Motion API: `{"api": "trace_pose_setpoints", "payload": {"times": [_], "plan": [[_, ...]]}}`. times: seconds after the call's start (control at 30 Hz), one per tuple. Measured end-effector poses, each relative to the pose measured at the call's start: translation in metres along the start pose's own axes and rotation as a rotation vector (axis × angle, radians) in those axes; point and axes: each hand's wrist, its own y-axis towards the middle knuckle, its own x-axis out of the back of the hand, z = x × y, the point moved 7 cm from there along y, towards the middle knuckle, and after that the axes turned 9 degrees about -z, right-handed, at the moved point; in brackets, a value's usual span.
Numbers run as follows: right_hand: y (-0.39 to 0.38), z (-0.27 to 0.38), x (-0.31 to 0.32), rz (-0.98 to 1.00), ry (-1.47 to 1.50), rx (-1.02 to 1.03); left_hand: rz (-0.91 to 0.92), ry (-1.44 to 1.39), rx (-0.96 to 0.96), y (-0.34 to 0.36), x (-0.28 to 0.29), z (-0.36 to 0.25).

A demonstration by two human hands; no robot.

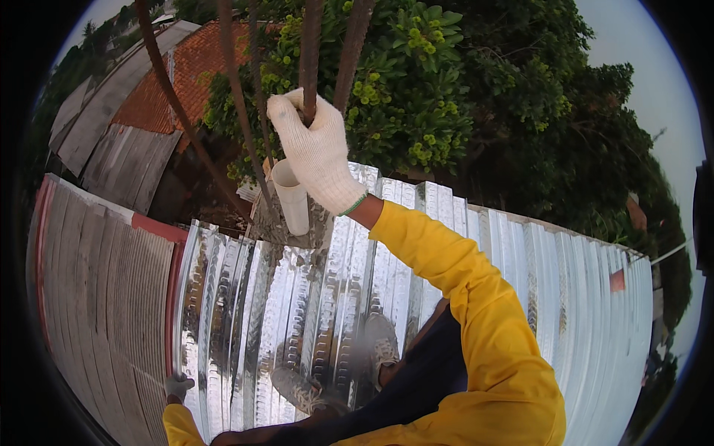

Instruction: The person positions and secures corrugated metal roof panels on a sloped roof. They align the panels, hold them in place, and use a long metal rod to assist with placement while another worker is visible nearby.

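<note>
The right hand [316, 149], in a white knit glove, is wrapped around a rusty ribbed bar [310, 44], one of several rebars that rise out of a concrete stub at the far edge of the metal decking [297, 297]. The grip is closed full round the bar, fingers curled over it and thumb side toward the camera, well above the point where the bar enters the concrete. Just below the grip and a little to its left stands a short white pipe [291, 197], upright beside the bars. More bars [238, 89] stand to the left of the grip, thinner-looking and leaning outward; another [351, 52] rises just to its right.

The bar looks like steel: stiff, heavy for its thickness, and fixed at its foot, so it should flex only slightly under a pull. Its ribs and rust give a rough, non-slip surface, and the knit glove adds friction and guards against scale and sharp ribs. Taking hold low, nearer the concrete, would meet more resistance; higher up gives more leverage and more spring.

The left hand [178, 386], also gloved, is far below the grip near the lower edge of the view, at the seam between the bright decking and the duller grey sheet [97, 282]. Whether it holds anything I cannot tell; it is small and partly hidden. The decking is ribbed, shiny and likely slick underfoot; two shoes [379, 346] rest on it.
</note>
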Motion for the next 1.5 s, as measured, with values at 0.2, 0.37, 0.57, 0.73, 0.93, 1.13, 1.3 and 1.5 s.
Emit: {"api": "trace_pose_setpoints", "payload": {"times": [0.2, 0.37, 0.57, 0.73, 0.93, 1.13, 1.3, 1.5], "plan": [[0.000, 0.000, 0.001, -0.003, -0.022, -0.086, -0.023, 0.155, -0.046, 0.011, 0.013, 0.008], [-0.001, -0.009, -0.001, -0.009, -0.058, -0.124, -0.033, 0.194, 0.002, 0.010, 0.023, 0.013], [-0.001, -0.010, -0.002, -0.014, -0.063, -0.117, 0.035, 0.102, 0.071, -0.002, 0.012, 0.006], [0.001, -0.009, -0.001, -0.020, -0.064, -0.109, 0.031, 0.178, 0.044, -0.002, 0.006, 0.001], [0.001, -0.006, 0.001, -0.050, -0.086, -0.095, -0.014, 0.269, -0.042, 0.010, 0.009, 0.010], [-0.002, -0.006, -0.004, -0.037, -0.056, -0.098, -0.033, 0.260, -0.044, 0.010, 0.011, 0.022], [-0.001, -0.008, -0.003, -0.048, -0.045, -0.080, -0.045, 0.262, -0.025, 0.010, 0.017, 0.023], [0.000, -0.013, -0.001, -0.056, -0.063, -0.086, 0.017, 0.228, -0.005, 0.001, 0.005, 0.001]]}}
